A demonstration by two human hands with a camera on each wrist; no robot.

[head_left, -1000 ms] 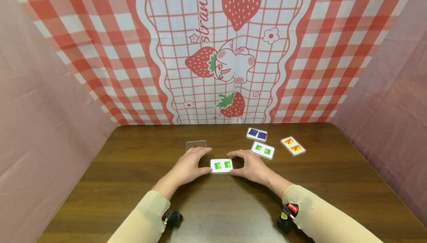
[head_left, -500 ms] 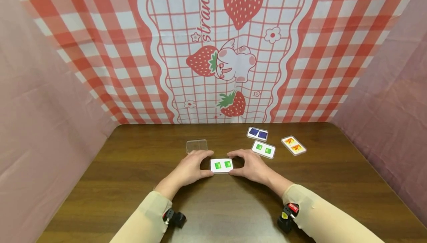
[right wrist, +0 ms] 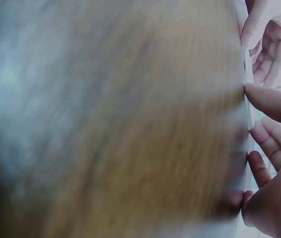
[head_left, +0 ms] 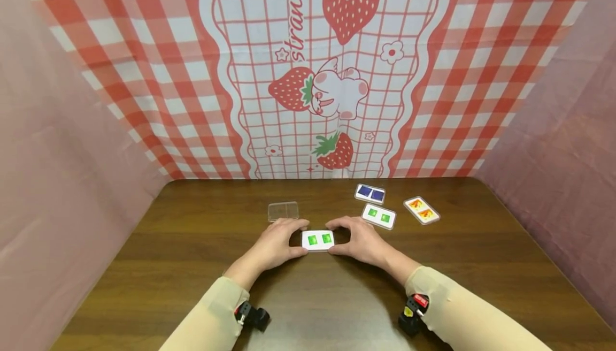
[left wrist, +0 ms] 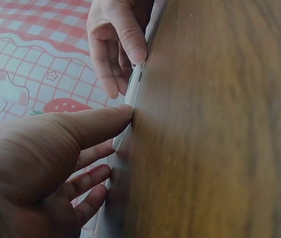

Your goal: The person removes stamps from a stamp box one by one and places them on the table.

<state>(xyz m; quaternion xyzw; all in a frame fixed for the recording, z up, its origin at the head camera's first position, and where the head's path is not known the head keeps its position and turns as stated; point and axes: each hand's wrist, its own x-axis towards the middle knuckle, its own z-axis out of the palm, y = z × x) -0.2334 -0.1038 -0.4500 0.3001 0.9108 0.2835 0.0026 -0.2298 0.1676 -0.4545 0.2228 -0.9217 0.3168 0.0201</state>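
A thin stack of white cards point(head_left: 317, 241), its top card printed with two green squares, lies on the brown wooden table point(head_left: 308, 297) between the hands. My left hand point(head_left: 279, 241) grips its left end, thumb at the near edge and fingers toward the far edge. At the right end my right hand point(head_left: 361, 239) holds it in the same way. From the side, in the left wrist view, the stack point(left wrist: 130, 94) shows layered edges low against the table, with the left thumb touching it. The right wrist view shows the right hand's thumb point(right wrist: 267, 99) against that edge.
A clear plastic case point(head_left: 283, 211) lies beyond the left hand. Beyond the right hand lie a card with green squares point(head_left: 379, 216), a card with dark blue squares point(head_left: 370, 193) and an orange-printed card point(head_left: 421, 210). A strawberry-patterned cloth point(head_left: 308, 73) hangs behind the table.
The left thumb has slid right along the near edge of the stack, and the left fingers have moved slightly right, uncovering more of the clear case. The stack has barely moved.
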